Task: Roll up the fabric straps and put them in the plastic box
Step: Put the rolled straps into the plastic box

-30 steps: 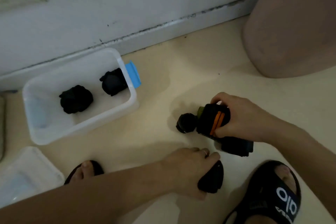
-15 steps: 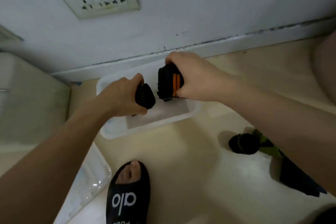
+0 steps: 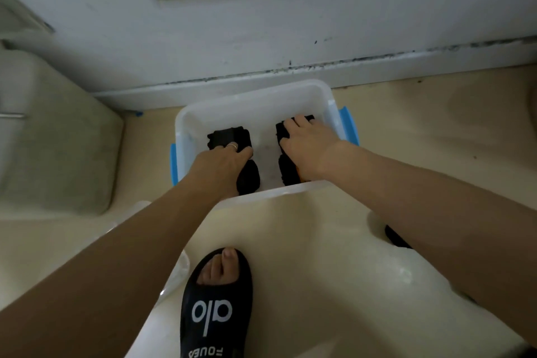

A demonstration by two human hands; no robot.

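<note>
Black rolls sit inside the plastic box: left hand grips one, right hand presses another. Best release low, so neither unrolls.
</note>
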